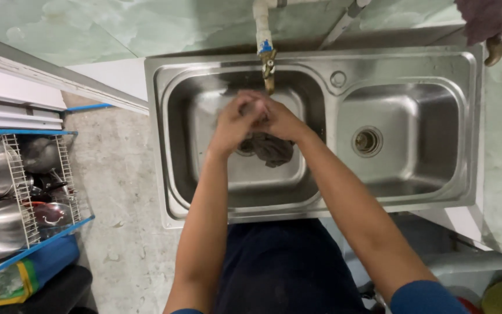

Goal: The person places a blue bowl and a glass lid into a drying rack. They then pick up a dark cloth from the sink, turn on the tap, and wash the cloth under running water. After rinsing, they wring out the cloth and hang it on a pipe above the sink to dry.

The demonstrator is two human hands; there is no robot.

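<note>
Clearly soft, limp, likely wet and heavy: dark cloth [271, 148] bunched between left hand [235, 123] and right hand [280, 119], pressed together under tap [268, 67]; best gripped by wadded top.

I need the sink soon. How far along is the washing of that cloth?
Already done: nothing I can confirm; no washed items show around the sink. In hand: both hands, left hand and right hand, clasp a dark cloth in the left basin under the tap. Left: the cloth is not yet set aside; whether water runs is unclear.
</note>
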